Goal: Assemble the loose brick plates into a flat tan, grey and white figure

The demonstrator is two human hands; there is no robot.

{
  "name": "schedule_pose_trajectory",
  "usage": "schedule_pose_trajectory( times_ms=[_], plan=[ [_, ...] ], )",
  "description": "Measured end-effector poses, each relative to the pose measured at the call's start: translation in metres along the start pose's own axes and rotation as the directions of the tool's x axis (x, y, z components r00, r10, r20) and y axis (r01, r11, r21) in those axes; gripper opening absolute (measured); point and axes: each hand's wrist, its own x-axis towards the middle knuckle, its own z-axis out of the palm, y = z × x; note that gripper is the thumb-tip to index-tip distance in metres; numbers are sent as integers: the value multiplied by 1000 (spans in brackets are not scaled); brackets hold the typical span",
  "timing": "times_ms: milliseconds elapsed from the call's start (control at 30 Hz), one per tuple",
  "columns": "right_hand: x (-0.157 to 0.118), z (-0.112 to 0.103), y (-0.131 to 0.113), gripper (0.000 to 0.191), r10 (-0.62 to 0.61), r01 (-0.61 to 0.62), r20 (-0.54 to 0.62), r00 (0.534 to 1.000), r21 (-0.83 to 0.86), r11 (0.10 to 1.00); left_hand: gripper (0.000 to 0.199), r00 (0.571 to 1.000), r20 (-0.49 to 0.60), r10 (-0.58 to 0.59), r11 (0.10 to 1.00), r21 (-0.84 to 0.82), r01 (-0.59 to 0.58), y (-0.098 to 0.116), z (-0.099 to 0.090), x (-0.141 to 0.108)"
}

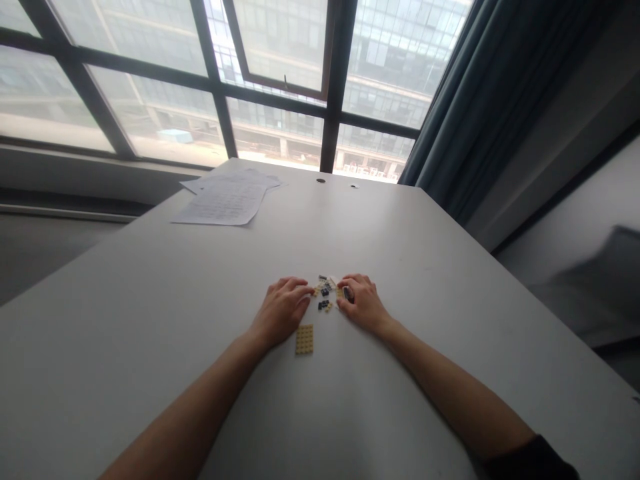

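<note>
Several small building bricks in black, white and tan lie in a loose cluster on the white table, between my two hands. My left hand rests at the left of the cluster. Its fingers are stretched toward the bricks, and the fingertips are near a small tan piece. On the other side, my right hand curves round a dark piece, thumb and fingers apart; whether it touches that piece is unclear. A flat tan studded plate lies just below my left hand, touched by neither hand.
Printed paper sheets lie at the table's far left. Two small round fittings are set near the back edge of the white table. Large windows stand behind, with a dark blue curtain at the right.
</note>
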Motion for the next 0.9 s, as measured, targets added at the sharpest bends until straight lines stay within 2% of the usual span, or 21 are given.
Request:
schedule_pose_trajectory(
  times_ms=[200, 267, 333, 367, 433, 500, 533, 600, 667, 733, 767, 833, 900],
  plan=[
    [1, -1, 4, 25, 19, -16, -35, 999, 68, 998, 27, 1000, -21, -6, 1000, -22, 5, 1, -2, 0],
    [1, -2, 6, 23, 29, -12, -90, 996, 190, 982, 26, 999, -35, -5, 999, -34, 4, 0, -2, 0],
    [1, -5, 8, 24, 63, -8, -124, 990, 403, 915, 25, 999, -47, -3, 999, -44, 1, 0, -2, 0],
    [0, -5, 9, 27, 101, -20, -123, 987, 536, 844, 25, 999, -52, -2, 999, -46, -1, -1, -1, 0],
    [-1, -6, 9, 34, 198, -74, -65, 978, 779, 622, 24, 998, -57, 3, 999, -47, -6, -1, -1, 0],
    [-2, -7, 7, 38, 268, -130, 26, 963, 917, 378, 23, 998, -60, 8, 999, -48, -11, -2, -1, -1],
    [-2, -7, 6, 39, 283, -149, 66, 957, 948, 283, 23, 998, -62, 9, 999, -50, -12, -2, -1, -1],
    [-2, -8, 3, 40, 286, -174, 124, 950, 972, 159, 22, 998, -63, 9, 999, -50, -12, -2, -1, -1],
    [-3, -11, 0, 41, 283, -187, 148, 948, 975, 116, 22, 998, -66, 9, 999, -50, -12, -2, -1, -1],
    [-5, -14, -3, 39, 276, -197, 143, 951, 963, 183, 22, 998, -68, 13, 998, -54, -17, -2, -1, -1],
    [-8, -15, -5, 37, 263, -203, 131, 956, 942, 269, 21, 997, -73, 14, 998, -58, -18, -3, -1, -1],
    [-16, -19, -10, 33, 193, -177, 84, 978, 827, 533, 21, 996, -85, 7, 997, -70, -13, -3, -1, -2],
    [-28, -21, -15, 30, 51, -63, 37, 998, 604, 794, 21, 995, -100, -12, 996, -92, 2, -4, -1, -4]
  ],
)
